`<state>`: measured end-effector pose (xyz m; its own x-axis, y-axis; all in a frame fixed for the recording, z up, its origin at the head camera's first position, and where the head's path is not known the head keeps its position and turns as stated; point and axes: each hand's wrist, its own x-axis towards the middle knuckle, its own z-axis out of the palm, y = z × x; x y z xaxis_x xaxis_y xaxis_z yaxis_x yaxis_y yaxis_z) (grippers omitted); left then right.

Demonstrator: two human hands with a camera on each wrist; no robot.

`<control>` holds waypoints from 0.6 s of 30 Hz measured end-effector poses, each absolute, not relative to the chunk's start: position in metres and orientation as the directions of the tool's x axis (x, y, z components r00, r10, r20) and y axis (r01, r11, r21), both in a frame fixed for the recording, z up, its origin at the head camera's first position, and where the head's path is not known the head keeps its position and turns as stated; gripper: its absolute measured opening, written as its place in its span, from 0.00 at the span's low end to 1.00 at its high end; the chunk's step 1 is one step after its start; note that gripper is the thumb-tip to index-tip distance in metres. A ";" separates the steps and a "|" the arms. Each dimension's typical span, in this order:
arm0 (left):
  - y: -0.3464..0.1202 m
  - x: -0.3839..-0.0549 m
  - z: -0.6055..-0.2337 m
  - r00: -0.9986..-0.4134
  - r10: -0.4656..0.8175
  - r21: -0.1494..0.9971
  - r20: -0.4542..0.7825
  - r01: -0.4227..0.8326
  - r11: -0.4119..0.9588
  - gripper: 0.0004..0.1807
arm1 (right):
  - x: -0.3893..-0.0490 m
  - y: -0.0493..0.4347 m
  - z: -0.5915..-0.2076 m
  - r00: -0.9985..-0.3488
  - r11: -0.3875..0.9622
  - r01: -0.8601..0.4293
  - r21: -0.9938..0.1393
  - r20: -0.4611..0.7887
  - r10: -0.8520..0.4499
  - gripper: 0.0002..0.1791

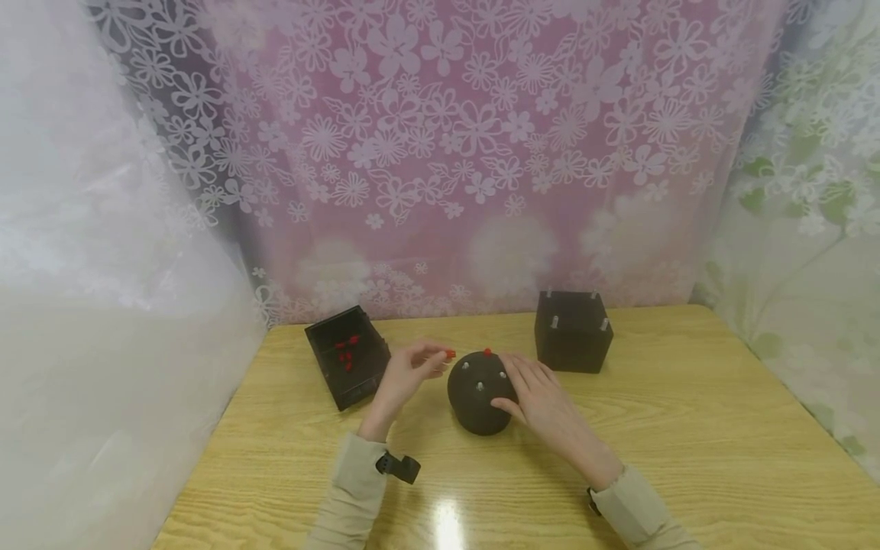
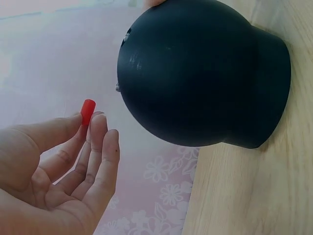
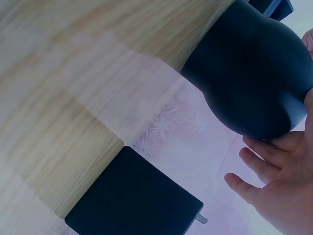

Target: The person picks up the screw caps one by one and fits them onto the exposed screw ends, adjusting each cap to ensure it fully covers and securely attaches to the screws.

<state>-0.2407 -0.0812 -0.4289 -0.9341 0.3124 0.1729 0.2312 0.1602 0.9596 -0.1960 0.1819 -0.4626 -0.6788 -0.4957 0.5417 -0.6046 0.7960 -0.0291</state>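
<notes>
My left hand pinches a small red cylindrical cap between thumb and fingertips, just left of a black ball on a base. Small metal studs stick out of the ball, and another red cap sits at its top. My right hand rests on the ball's right side, thumb toward the front and fingers laid over the upper right. In the right wrist view its fingers are spread and fairly straight, some touching the ball's surface.
A black open tray with several red caps stands at the left. Behind my right hand is a black box with metal studs on top. Both stand on the wooden table, with a flowered curtain behind.
</notes>
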 end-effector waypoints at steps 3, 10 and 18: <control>-0.079 -0.240 -0.430 -0.932 0.310 0.953 0.190 0.251 0.169 0.15 | -0.196 0.181 -0.463 -0.686 0.796 -0.604 -0.039 0.534 -0.494 0.46; -0.074 -0.237 -0.428 -0.920 0.331 0.946 0.208 0.275 0.171 0.15 | -0.197 0.181 -0.463 -0.691 0.796 -0.603 -0.052 0.533 -0.488 0.46; -0.070 -0.237 -0.428 -0.917 0.332 0.939 0.221 0.292 0.180 0.15 | -0.197 0.182 -0.464 -0.686 0.795 -0.605 -0.048 0.539 -0.490 0.47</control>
